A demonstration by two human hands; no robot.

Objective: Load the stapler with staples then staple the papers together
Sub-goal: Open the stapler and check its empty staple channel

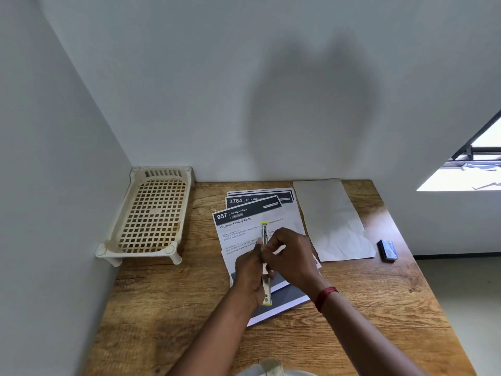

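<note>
The left hand (pixel 248 272) grips the long thin stapler (pixel 264 233) over the papers (pixel 238 226) on the counter (pixel 162 308). The right hand (pixel 290 256) pinches its middle.

The rectangular wooden table (pixel 352 308) was warm brown with dark streaked grain. The white printed paper sheets (pixel 245 213) bore charcoal header bands with white numerals. The slim silver metal stapler (pixel 264 232) had yellow-green tips. The cream plastic rack (pixel 151 213) showed a square-hole grid. The small cardboard box (pixel 387 249) was blue, and the thread wristband (pixel 325 297) was red.
</note>
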